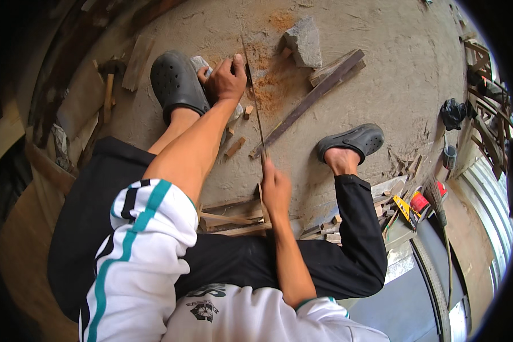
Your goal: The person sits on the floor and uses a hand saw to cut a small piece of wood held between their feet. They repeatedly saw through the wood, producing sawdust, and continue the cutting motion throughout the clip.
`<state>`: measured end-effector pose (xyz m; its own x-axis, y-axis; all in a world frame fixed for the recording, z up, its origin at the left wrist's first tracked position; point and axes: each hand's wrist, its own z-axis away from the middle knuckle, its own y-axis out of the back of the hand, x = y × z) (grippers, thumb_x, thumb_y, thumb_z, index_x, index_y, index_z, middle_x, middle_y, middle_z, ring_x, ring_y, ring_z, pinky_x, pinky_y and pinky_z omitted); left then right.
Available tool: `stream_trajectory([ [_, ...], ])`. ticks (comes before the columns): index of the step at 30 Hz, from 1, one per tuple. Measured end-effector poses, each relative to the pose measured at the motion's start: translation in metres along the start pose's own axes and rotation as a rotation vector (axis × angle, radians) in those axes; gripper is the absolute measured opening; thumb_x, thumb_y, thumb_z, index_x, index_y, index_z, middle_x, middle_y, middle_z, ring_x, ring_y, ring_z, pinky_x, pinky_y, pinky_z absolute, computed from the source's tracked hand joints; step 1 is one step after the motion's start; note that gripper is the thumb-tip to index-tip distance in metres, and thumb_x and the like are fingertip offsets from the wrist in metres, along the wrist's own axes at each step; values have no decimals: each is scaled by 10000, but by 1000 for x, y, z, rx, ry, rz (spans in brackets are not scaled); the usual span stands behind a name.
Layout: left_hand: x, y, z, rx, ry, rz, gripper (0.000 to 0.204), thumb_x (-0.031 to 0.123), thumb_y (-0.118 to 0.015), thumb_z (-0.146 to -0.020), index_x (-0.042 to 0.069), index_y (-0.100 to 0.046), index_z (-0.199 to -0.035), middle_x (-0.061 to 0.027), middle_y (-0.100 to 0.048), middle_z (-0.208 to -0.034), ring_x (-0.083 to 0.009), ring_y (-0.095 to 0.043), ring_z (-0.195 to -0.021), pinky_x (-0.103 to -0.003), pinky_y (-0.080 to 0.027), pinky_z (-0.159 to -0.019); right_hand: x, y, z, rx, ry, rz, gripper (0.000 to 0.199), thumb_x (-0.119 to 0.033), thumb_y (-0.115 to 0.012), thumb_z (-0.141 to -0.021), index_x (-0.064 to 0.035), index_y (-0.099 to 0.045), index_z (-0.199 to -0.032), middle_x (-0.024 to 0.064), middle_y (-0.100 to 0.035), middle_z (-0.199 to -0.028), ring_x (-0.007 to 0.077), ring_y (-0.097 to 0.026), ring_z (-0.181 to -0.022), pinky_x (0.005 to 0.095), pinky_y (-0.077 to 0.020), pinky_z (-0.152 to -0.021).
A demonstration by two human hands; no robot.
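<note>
A long thin saw (255, 108) runs from near my left hand back toward my body, its blade seen nearly edge-on. My right hand (276, 191) is closed round its near end; the fingers hide the handle. Beside the far part of the blade, my left hand (228, 82) is closed and pressed down next to my left clog (176, 82). What its fingers hold is hidden under them. A pale grey block (235, 112) shows partly beneath that hand and wrist. Orange sawdust (266, 94) lies on the floor just right of the blade.
Right of the saw lie a dark wood strip (316, 102) and a grey stone block (304, 43). Small wood offcuts (235, 147) sit near the blade. My right clog (352, 142) stands farther right. A hammer (109, 91) lies left; a yellow handsaw (405, 212) and broom (436, 199) lie lower right.
</note>
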<state>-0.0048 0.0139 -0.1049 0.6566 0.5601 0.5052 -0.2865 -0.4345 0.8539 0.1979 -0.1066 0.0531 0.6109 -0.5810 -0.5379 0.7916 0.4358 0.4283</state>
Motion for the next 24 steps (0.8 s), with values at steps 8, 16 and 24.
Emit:
stream_trajectory([
  [8,24,5,0,-85,22,39,476,458,-482,-980,81,-694,-783,-97,-703,-796,-293,-640,-814,-464,-278,-1004,-27,-20,-74,36,151,-99,600,-462,-514,-1001,71,-620,-746,208,-485,-565,223,-407,-532,415,-389,-543],
  [16,20,10,0,-148,51,-26,492,465,-468,-983,67,-701,-812,-116,-707,-817,-286,-649,-840,-448,-277,-1022,-25,-8,-46,-9,19,44,524,-424,-519,-1003,65,-677,-901,223,-554,-614,251,-532,-556,396,-437,-588],
  [24,14,12,5,-83,21,3,486,454,-465,-990,69,-685,-791,-120,-687,-752,-300,-633,-773,-427,-289,-1014,7,12,-10,-7,-5,42,634,-501,-530,-983,85,-601,-749,220,-483,-566,197,-446,-540,412,-406,-555],
])
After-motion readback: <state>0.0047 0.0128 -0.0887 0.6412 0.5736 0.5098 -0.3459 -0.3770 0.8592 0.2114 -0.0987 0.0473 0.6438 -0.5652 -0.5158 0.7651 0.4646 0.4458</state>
